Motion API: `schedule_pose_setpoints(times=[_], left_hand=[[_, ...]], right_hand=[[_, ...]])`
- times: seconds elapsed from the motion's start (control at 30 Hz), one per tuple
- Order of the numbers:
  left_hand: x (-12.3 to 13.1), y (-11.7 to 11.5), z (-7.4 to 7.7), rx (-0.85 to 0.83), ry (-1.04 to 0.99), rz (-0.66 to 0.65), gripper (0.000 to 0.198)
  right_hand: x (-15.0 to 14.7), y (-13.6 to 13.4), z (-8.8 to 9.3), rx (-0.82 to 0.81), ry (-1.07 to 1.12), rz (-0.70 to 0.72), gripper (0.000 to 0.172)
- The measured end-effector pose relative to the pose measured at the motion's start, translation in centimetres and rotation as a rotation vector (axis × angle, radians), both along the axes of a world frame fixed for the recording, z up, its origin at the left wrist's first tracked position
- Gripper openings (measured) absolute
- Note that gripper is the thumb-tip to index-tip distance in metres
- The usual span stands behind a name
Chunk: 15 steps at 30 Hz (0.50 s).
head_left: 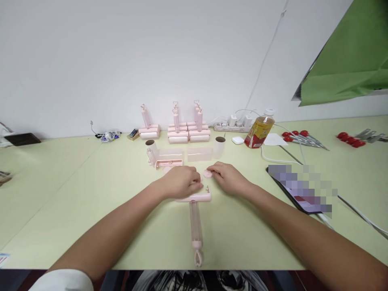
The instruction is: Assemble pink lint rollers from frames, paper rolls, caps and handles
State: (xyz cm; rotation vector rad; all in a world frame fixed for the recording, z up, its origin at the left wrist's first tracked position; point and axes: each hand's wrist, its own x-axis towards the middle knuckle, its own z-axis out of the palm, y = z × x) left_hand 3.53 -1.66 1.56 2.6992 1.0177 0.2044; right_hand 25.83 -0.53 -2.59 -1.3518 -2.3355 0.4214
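A pink lint roller frame [200, 197] lies on the table, its clear handle [196, 222] and looped end pointing toward me. Just above the frame is my left hand [182, 182], fingers curled inward; what sits between them is mostly hidden. My right hand [229, 178] pinches the edge of a small pink disc [207, 173] close to the table. Partly behind my left hand lies another pink disc [166, 169]. Beyond it is an open pink roller cover [169, 163] with a clear handle standing at its left end.
Several assembled pink lint rollers [178, 139] stand along the wall. Two upright rolls [219, 147] and clear sleeves [199, 154] are in front of them. To the right are a drink bottle [260, 131], power strip [232, 127], red-handled tools [303, 139], cables and a phone [291, 190].
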Motion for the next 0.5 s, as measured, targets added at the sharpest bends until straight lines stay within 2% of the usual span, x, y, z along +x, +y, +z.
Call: schedule_pose_setpoints(times=[0.1,0.2,0.3,0.37,0.43,0.5], left_hand=[[0.1,-1.6,0.1,-0.041,0.05,-0.016,0.032],[0.0,-2.4,0.1,-0.146,0.018,0.007,0.033],[-0.5,-2.3,0.0,-0.217,-0.142,0.106,0.031],[-0.7,-2.2,-0.4,-0.188,-0.268,0.169,0.033],[-0.7,-2.2,-1.0,-0.125,-0.392,0.228,0.036],[-0.5,-2.5,-1.7,-0.083,-0.535,0.286,0.036]], right_hand=[[-0.1,-0.9,0.8,-0.013,0.122,-0.064,0.027],[-0.3,-1.9,2.0,-0.116,0.243,-0.143,0.019],[-0.7,-3.0,2.9,-0.209,0.337,-0.202,0.028],[-1.0,-3.6,3.1,-0.284,0.345,-0.096,0.028],[-1.4,-4.3,2.9,-0.351,0.289,0.101,0.023],[-1.7,-4.6,2.5,-0.318,0.197,0.226,0.018]])
